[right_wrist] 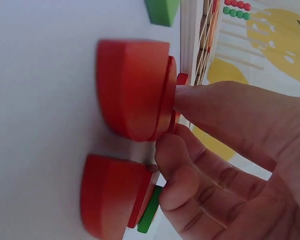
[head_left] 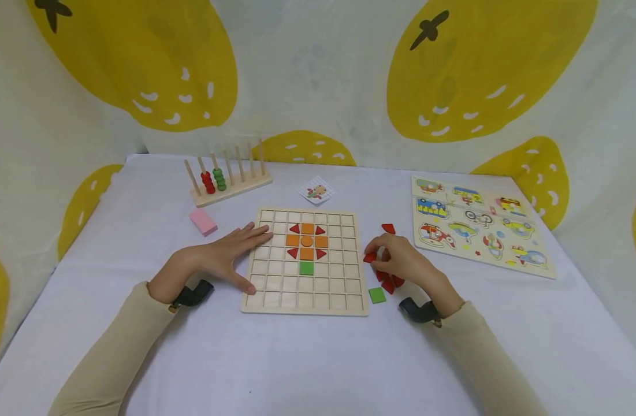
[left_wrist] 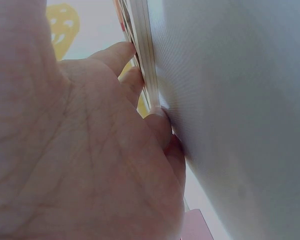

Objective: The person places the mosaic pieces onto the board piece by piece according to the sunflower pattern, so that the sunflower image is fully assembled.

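Observation:
A square wooden grid board (head_left: 281, 283) lies on the table. Set in its cells are orange squares (head_left: 307, 253) around an orange disc (head_left: 307, 241), small red triangles (head_left: 293, 253) and one green square (head_left: 307, 268). My left hand (head_left: 226, 254) spreads its fingers over the board's left edge, thumb near the lower corner. In the left wrist view its fingertips rest at the board's side (left_wrist: 147, 55). Right of the board, my right hand (head_left: 403, 260) pinches a red rounded piece (head_left: 369, 257) between thumb and finger. More red pieces (right_wrist: 132, 90) lie beneath that hand, partly hidden.
A loose green square (head_left: 377, 295) lies near the board's lower right corner. Behind stand a peg rack (head_left: 234, 188) with red and green beads and a picture card (head_left: 316, 190). A pink block (head_left: 203, 222) is at left, a vehicle puzzle board (head_left: 479, 231) at right.

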Available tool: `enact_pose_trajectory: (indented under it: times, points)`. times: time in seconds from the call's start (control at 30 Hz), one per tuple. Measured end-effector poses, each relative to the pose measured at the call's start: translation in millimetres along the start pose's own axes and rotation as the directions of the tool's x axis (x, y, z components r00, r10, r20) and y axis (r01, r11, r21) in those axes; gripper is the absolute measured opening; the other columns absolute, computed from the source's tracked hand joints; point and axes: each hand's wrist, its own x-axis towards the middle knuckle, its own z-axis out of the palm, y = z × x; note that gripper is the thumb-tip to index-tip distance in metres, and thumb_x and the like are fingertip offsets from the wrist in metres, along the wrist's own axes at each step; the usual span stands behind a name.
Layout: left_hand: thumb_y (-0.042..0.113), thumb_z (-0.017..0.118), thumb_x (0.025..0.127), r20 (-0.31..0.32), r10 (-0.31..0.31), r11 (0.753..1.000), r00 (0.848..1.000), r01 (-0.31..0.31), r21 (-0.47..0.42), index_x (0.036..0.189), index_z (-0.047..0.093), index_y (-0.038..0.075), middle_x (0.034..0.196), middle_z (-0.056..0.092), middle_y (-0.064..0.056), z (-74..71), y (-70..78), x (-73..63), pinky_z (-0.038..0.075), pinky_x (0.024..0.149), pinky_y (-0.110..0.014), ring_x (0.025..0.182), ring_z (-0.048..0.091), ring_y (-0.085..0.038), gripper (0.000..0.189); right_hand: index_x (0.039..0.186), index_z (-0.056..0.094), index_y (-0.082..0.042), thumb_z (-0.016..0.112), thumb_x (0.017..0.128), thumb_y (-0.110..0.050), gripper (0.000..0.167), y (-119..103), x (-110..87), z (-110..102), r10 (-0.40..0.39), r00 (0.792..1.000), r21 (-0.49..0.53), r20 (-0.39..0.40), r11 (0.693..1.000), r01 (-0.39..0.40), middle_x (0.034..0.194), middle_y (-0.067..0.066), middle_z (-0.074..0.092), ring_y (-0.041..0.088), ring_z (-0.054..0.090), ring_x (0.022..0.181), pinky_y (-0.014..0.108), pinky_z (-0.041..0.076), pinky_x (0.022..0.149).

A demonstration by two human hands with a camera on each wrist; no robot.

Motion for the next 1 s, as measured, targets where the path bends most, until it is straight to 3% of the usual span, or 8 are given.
enact_pose_trajectory:
  times: [0.37, 0.5, 0.7, 1.0]
  points:
    - [0.046, 0.083, 0.072, -0.006, 0.023, 1.0, 1.0, -0.023, -0.002, 0.157, 0.016, 0.009, 0.164, 0.005, -0.014, 0.9, -0.2, 1.1, -0.002, 0.117, -0.059, 0.148, -0.008, -0.039, 0.114, 0.108, 0.067, 0.002, 0.069, 0.086, -0.004, 0.023, -6, 1.3, -5, 0.005, 1.0, -0.021, -0.001, 1.0, -0.005, 0.092, 0.01, 0.065, 0.015, 0.053, 0.058, 0.027, 0.048, 0.05]
    - [0.047, 0.083, 0.072, -0.005, 0.019, 1.0, 1.0, -0.019, 0.001, 0.157, 0.016, 0.01, 0.164, 0.004, -0.013, 1.1, -0.8, 1.2, -0.003, 0.118, -0.058, 0.149, -0.009, -0.038, 0.115, 0.108, 0.068, 0.002, 0.071, 0.086, -0.005, 0.023, -12, 2.6, -5, 0.011, 1.0, -0.035, -0.004, 0.999, -0.011, 0.094, 0.011, 0.064, 0.016, 0.053, 0.061, 0.026, 0.049, 0.051]
    - [0.048, 0.083, 0.072, -0.001, 0.006, 1.0, 1.0, -0.006, 0.007, 0.157, 0.015, 0.011, 0.164, 0.004, -0.012, 1.2, -1.3, 0.5, -0.002, 0.118, -0.057, 0.149, -0.009, -0.037, 0.115, 0.105, 0.069, -0.001, 0.073, 0.086, -0.008, 0.021, -23, 6.7, 2, -0.048, 0.999, -0.037, 0.005, 0.998, 0.048, 0.096, 0.009, 0.062, 0.017, 0.053, 0.068, 0.023, 0.048, 0.057]
    - [0.048, 0.083, 0.072, 0.001, 0.008, 1.0, 1.0, -0.008, 0.008, 0.157, 0.014, 0.012, 0.164, 0.003, -0.011, 0.6, -1.5, 0.4, -0.003, 0.119, -0.055, 0.149, -0.01, -0.035, 0.115, 0.105, 0.07, -0.006, 0.074, 0.086, -0.012, 0.02, -46, 12.7, 16, -0.062, 0.997, 0.016, 0.05, 0.998, 0.061, 0.096, 0.006, 0.059, 0.018, 0.052, 0.075, 0.026, 0.045, 0.062]
